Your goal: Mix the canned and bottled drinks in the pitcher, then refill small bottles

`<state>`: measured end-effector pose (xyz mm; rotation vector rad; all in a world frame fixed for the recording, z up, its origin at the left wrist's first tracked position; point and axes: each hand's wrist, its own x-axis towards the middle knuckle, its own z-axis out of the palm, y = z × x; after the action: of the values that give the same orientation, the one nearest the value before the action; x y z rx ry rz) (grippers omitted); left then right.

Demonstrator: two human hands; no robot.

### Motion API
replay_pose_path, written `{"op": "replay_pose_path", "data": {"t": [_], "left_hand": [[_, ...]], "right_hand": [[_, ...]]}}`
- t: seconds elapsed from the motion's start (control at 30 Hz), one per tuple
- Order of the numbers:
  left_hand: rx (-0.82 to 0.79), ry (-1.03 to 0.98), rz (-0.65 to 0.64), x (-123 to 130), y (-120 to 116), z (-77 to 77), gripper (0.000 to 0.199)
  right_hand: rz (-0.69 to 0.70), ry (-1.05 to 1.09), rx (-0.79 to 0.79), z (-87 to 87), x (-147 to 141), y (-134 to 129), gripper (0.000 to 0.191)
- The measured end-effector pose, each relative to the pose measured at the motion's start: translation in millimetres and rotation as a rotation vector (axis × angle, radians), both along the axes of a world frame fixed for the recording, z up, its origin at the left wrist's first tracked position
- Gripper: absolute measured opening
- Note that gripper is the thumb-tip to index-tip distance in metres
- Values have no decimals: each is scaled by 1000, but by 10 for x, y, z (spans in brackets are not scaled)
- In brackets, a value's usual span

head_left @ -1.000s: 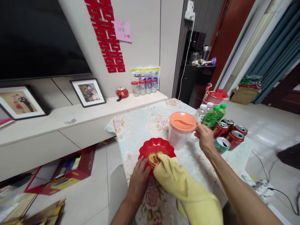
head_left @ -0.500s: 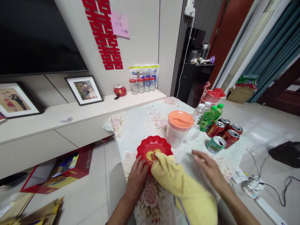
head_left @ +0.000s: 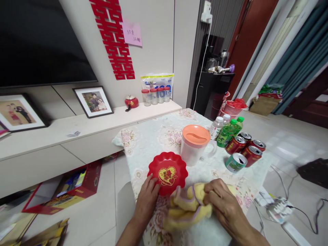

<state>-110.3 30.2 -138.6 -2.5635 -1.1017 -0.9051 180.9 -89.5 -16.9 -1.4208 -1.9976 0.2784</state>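
A red scalloped plate [head_left: 179, 167] with a gold heart design lies on the flowered tablecloth. My left hand [head_left: 149, 191] rests on the plate's lower left rim, its fingertips touching the edge. To the right, my right hand [head_left: 220, 196] grips a yellow cloth [head_left: 192, 201] with purple edging, its fingers closed on the bunched fabric. The cloth hangs just below and right of the plate, its lower part blurred. Behind the plate stands a frosted pitcher [head_left: 191, 152] with an orange lid.
Green-capped bottles [head_left: 227, 133], white-capped bottles [head_left: 216, 126], several red cans [head_left: 251, 155] and a green can [head_left: 236, 162] stand at the table's right. A white cabinet [head_left: 102, 128] runs behind. A power strip [head_left: 297, 235] lies on the floor at right.
The yellow cloth has come off the plate and is now bunched lower down. My right hand, apart from it before, has closed on it. My left hand stays at the rim.
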Motion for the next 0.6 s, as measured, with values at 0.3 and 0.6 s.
{"op": "replay_pose_path", "data": {"t": [0.3,0.6], "left_hand": [[-53,-136,141,10,-308,200,42],[-427,-169,111,366,-603,748,63]], "right_hand": [[294,162,-510,247,-33,-110,43],[-17,212,-385,44,-707,176,76]]}}
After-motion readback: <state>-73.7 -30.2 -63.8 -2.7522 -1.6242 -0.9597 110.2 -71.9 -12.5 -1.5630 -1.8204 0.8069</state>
